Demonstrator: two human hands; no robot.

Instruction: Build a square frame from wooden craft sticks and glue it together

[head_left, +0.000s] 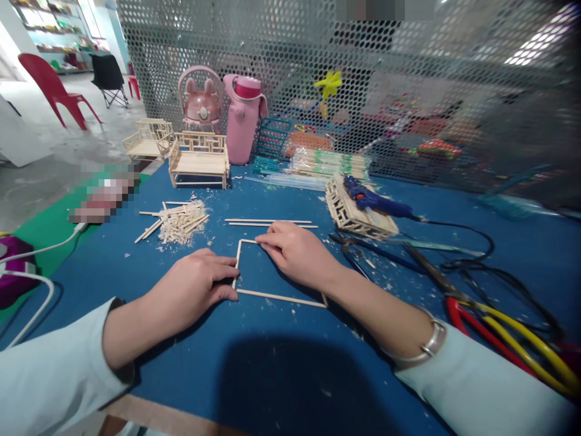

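Note:
A thin rectangular frame of wooden sticks (281, 297) lies flat on the blue mat, its right part mostly under my right forearm. My left hand (195, 280) is at the frame's left side, thumb at the near corner and fingers against the short stick. With thumb and fingertips, my right hand (295, 248) pinches the far stick; the rest of that stick is hidden beneath the hand. Just beyond it lie two loose parallel sticks (271, 223). A heap of cut sticks (181, 221) sits to the left.
Miniature stick benches (200, 162) and a pink bottle (242, 124) stand at the back. A blue glue gun (376, 203) rests on a stick piece (345, 212). Pliers (363, 245) and red-and-yellow-handled cutters (494, 327) lie right, beside black cable. A perforated metal screen (281, 36) rises behind.

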